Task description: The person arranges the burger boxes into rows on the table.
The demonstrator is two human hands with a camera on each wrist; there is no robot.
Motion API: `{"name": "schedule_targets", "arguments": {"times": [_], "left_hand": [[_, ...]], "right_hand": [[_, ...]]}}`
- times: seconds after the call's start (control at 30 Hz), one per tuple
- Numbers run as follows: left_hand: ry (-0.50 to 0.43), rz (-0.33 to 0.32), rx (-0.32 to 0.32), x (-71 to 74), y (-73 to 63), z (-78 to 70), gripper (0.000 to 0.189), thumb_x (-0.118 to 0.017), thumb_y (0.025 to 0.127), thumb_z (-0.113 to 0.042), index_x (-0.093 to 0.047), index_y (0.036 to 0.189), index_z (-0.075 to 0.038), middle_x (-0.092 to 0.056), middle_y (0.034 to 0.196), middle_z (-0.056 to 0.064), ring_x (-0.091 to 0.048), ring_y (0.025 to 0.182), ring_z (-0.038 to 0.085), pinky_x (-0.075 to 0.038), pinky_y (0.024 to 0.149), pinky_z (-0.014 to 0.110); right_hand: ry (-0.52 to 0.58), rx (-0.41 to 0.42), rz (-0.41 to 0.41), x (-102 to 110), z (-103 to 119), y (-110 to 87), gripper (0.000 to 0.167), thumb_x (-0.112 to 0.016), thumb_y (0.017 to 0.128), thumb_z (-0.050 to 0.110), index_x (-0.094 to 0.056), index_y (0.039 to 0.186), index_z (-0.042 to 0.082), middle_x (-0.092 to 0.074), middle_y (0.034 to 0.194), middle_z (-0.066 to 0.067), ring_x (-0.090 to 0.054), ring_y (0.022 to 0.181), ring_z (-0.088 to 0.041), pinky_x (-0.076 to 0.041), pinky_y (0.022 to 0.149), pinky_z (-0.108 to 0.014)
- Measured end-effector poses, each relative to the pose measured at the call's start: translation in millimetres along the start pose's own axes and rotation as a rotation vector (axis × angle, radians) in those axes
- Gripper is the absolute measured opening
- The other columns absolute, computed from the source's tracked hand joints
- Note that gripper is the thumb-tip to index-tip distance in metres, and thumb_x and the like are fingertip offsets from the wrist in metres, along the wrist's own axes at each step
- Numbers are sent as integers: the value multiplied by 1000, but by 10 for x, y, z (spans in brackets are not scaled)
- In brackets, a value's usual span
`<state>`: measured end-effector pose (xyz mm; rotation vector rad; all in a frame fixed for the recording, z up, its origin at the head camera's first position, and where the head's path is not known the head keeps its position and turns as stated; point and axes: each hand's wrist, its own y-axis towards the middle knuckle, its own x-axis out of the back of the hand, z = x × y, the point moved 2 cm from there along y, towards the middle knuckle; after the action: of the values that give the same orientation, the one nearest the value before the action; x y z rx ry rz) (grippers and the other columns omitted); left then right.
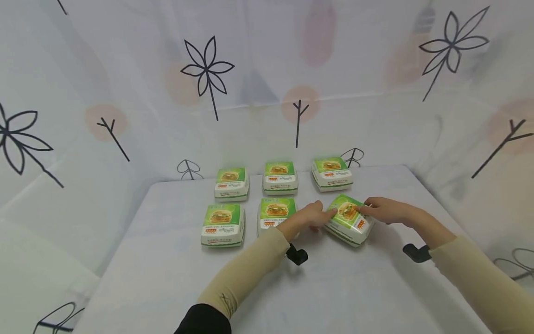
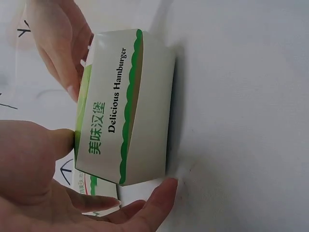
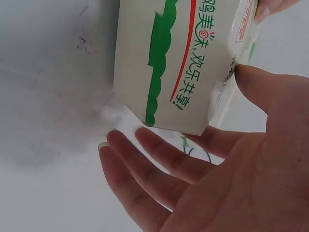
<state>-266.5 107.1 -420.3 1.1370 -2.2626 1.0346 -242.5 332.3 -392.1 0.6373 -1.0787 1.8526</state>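
Observation:
A white and green hamburger box point(image 1: 347, 218) sits turned at an angle at the front right of the group, with a burger picture on its lid. My left hand point(image 1: 310, 217) holds its left side, thumb at the lid's edge and fingers low along the side. From the right, my right hand point(image 1: 388, 211) grips it with the thumb on the lid's edge. In the left wrist view the box point(image 2: 120, 106) shows "Delicious Hamburger" on one side. The right wrist view shows the right hand's lower fingers point(image 3: 145, 179) spread apart from the box.
Several like boxes stand in two rows: a back left box point(image 1: 232, 184), a back middle box point(image 1: 280, 178), a back right box point(image 1: 331, 174), a front left box point(image 1: 223, 225) and a front middle box point(image 1: 276, 211), partly behind the left hand. A white cloth covers the table point(image 1: 167, 278); a patterned curtain point(image 1: 258, 134) hangs behind.

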Motion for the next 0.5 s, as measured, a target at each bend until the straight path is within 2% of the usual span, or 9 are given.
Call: {"name": "schedule_targets", "arguments": {"times": [0.07, 0.17, 0.33, 0.5], "left_hand": [[-15, 7, -4, 21, -10, 2, 71, -45, 106, -55, -39, 152, -1, -49, 149, 15, -68, 84, 25, -51, 89, 35], [-22, 13, -2, 18, -29, -3, 74, -46, 105, -58, -40, 152, -1, -49, 149, 16, -67, 84, 24, -50, 90, 35], [2, 30, -2, -28, -35, -25, 77, -47, 104, -59, -38, 151, 1, -48, 148, 19, -66, 83, 22, -56, 81, 33], [-53, 12, 24, -34, 40, -28, 72, -49, 105, -54, -39, 148, 3, -51, 140, 21, -68, 76, 25, -60, 74, 33]], "right_hand": [[16, 0, 2, 1, 4, -2, 68, -47, 107, 47, -46, 135, -15, -53, 131, -38, -61, 106, -40, -58, 78, -48], [15, 15, -14, 24, 27, 1, 70, -47, 107, 47, -43, 139, -14, -50, 135, -40, -58, 114, -47, -57, 84, -54], [-3, 37, -21, 57, 60, 19, 74, -45, 108, 49, -40, 144, -15, -43, 144, -41, -45, 130, -57, -50, 95, -65], [30, 11, 4, 28, 10, 29, 74, -45, 108, 50, -41, 143, -14, -40, 145, -41, -52, 123, -50, -57, 87, -54]]}}
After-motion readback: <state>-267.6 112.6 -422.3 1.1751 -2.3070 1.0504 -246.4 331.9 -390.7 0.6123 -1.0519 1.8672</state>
